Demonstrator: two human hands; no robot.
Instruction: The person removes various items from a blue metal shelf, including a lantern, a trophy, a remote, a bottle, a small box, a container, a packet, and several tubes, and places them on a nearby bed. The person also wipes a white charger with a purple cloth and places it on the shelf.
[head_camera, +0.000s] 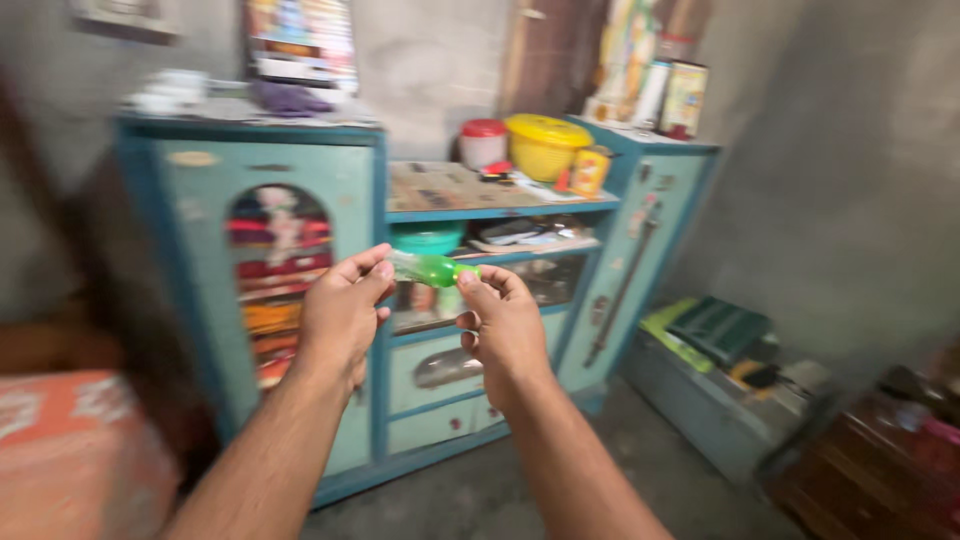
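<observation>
Both grips, left hand and right hand, on green object between.

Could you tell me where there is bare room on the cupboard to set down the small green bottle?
Both hands, left hand and right hand, hold the green bottle. The paper-lined shelf is bare left of the white jar; around the yellow container it is crowded.

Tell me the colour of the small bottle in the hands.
Green bottle, seen in the head view.
</observation>
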